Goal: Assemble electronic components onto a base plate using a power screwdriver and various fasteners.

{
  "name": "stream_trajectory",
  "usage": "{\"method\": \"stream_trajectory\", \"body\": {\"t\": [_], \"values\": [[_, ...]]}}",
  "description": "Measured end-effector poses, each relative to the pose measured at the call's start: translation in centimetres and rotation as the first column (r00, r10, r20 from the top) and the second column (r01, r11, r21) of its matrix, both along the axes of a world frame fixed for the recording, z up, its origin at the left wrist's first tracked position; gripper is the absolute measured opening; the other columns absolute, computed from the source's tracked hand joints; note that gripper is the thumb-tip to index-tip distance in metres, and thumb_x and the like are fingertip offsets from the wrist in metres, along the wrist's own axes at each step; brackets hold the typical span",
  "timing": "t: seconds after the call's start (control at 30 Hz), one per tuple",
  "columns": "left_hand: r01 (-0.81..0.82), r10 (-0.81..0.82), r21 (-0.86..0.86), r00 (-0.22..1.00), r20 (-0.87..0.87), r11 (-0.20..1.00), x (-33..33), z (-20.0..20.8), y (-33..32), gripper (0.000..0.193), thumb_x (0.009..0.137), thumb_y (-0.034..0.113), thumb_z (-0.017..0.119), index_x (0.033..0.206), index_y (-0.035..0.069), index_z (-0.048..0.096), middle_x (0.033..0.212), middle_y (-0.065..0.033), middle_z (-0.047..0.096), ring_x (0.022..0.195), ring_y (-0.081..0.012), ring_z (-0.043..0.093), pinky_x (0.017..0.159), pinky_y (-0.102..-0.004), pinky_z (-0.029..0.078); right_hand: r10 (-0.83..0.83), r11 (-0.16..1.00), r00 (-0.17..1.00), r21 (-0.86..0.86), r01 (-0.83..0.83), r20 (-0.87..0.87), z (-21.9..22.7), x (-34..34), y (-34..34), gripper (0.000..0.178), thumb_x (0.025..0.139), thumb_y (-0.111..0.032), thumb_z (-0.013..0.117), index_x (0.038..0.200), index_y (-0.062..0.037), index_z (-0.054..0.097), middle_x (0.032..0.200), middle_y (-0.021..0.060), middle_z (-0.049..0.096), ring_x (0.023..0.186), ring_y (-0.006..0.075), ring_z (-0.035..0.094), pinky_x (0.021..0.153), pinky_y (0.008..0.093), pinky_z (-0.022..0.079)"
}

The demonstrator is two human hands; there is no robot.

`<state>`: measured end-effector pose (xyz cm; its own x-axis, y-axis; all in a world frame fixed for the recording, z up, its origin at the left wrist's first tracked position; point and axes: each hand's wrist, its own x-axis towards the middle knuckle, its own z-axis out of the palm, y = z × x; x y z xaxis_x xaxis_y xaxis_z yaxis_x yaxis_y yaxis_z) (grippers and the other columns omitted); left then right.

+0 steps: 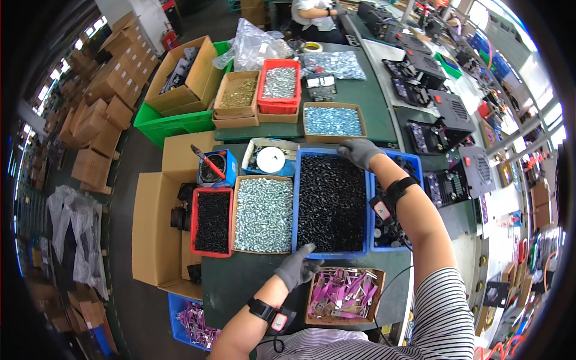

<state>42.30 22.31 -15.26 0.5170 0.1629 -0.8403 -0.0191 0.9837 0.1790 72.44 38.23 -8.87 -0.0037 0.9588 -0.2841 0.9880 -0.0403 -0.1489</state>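
Observation:
A blue plastic tray (333,252) full of small black parts (332,201) stands upright before me on the green table. My left hand (297,269), in a grey glove, grips the tray's near rim by its left corner, the thumb over the edge. At the far right corner my right hand (359,152), gloved too, has its fingers curled over the rim; some fingertips are hidden. Just below the tray sits a cardboard box (380,288) of purple-handled metal pieces (345,292). Left of the tray is a carton (263,252) of silvery screws (263,213).
A red tray (211,254) of small black pieces stands farther left. Behind are a carton of bluish screws (333,121) and a red bin (280,108). Another blue tray (390,247) adjoins on the right, under my right forearm. A cable (384,288) crosses the near table. A person (313,13) stands beyond.

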Motion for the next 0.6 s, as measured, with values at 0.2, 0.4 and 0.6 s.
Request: {"method": "stream_trajectory", "body": {"t": [0.2, 0.4, 0.6], "values": [[-0.163, 0.153, -0.06, 0.979, -0.135, 0.985, 0.9, -0.9, 0.4, 0.014, 0.088, 0.019, 0.057, 0.09, 0.005, 0.056, 0.071, -0.007, 0.057, 0.055, -0.0141, 0.056, 0.037, -0.0192, 0.039, -0.242, 0.97, 0.879, -0.098, 0.221, -0.412, -5.0, -0.3, 2.7, 0.057, 0.087, -0.056, 0.044, 0.113, -0.0084, 0.061, 0.113, 0.018, 0.06, 0.11, 0.0343, 0.053, 0.095, 0.0376, 0.04], [-0.023, 0.024, 0.03, 0.999, -0.038, 0.999, 0.3, -1.1, 0.0, 0.016, 0.089, 0.022, 0.057, 0.092, 0.007, 0.057, 0.062, -0.002, 0.05, 0.047, -0.0075, 0.045, 0.036, -0.0179, 0.031, -0.299, 0.948, 0.908, 0.013, 0.317, -0.292, -1.8, -3.4, 1.2, 0.056, 0.082, -0.056, 0.051, 0.11, -0.0085, 0.063, 0.108, 0.0169, 0.063, 0.105, 0.0334, 0.056, 0.093, 0.0375, 0.042], [0.241, -0.196, 0.165, 0.949, -0.249, 0.957, -1.0, -0.4, -1.3, 0.026, 0.082, 0.039, 0.064, 0.077, 0.014, 0.064, 0.057, 0.0035, 0.049, 0.043, -0.0053, 0.04, 0.037, -0.0203, 0.026, -0.212, 0.951, 0.9, 0.133, 0.28, -0.381, 2.9, -3.9, -2.2, 0.044, 0.084, -0.046, 0.055, 0.099, -0.0065, 0.067, 0.096, 0.0182, 0.065, 0.095, 0.033, 0.061, 0.083, 0.0404, 0.046]]}}
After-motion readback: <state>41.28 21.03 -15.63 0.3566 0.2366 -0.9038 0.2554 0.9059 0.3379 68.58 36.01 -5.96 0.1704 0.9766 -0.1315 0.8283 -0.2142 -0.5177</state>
